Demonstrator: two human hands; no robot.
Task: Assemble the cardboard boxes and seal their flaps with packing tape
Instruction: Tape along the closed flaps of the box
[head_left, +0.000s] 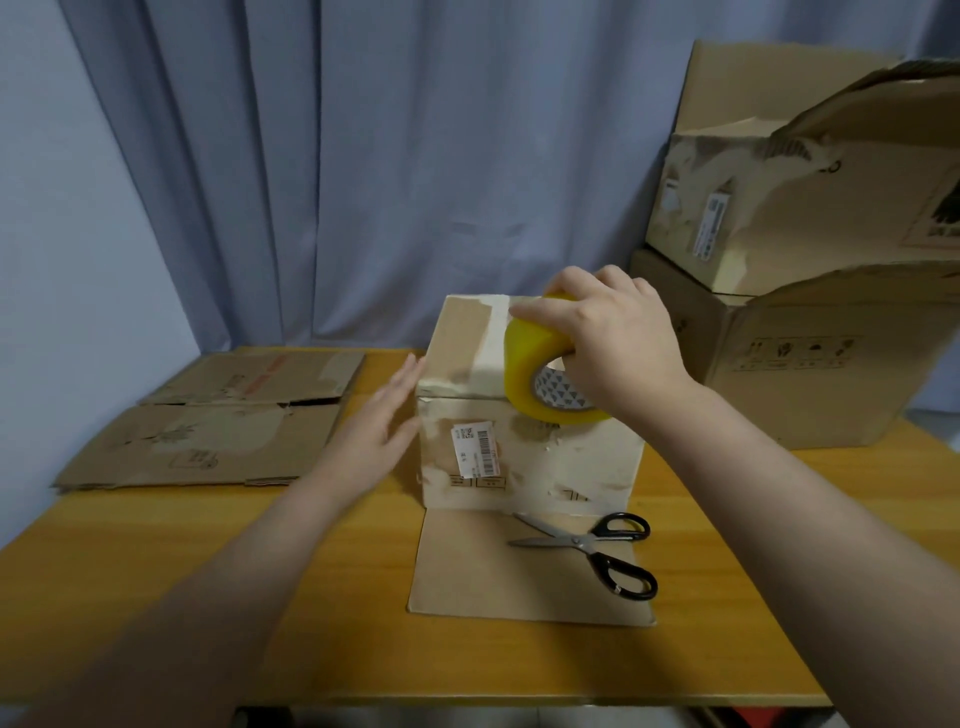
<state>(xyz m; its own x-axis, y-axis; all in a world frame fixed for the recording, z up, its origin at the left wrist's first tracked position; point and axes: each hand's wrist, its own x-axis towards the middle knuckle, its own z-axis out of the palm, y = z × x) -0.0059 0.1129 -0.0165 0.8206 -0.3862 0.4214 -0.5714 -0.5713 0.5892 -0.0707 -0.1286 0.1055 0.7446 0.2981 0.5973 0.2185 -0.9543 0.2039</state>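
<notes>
A small cardboard box (524, 457) stands in the middle of the wooden table, with one flap (467, 577) lying flat toward me. My right hand (613, 332) grips a yellow roll of packing tape (540, 374) at the box's top front edge. A pale strip of tape runs across the box's top. My left hand (374, 431) lies with straight fingers against the box's left side. Black-handled scissors (597, 545) lie open on the flat flap.
Flattened cardboard boxes (218, 421) lie at the table's back left. Two larger boxes (800, 322) are stacked at the back right, the upper one torn and open. A blue-grey curtain hangs behind. The table's front edge (519, 696) is near me.
</notes>
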